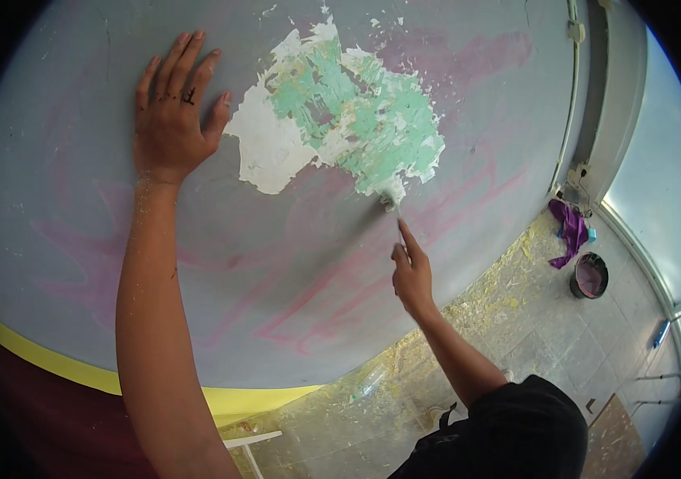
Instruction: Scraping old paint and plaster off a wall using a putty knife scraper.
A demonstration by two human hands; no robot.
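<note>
A grey wall (300,239) with pink smears fills most of the view. At its upper middle, the paint is stripped from a ragged patch (388,128) showing pale green and white. My left hand (174,112) lies flat on the wall left of this patch, fingers spread and holding nothing. Below the patch's lower right edge, my right hand (414,275) grips a scraper (398,212), forefinger stretched along it. The scraper's tip is at the bottom of the stripped area, slightly blurred among whitish flakes. Most of its handle is hidden in my fist.
Yellowish debris (508,299) litters the tiled floor along the wall's foot. A black bucket (574,283) with pinkish contents stands at the right, beside a purple cloth (570,231). Further right lies a blue-handled tool (661,334). A cable (568,120) runs down the wall's right side.
</note>
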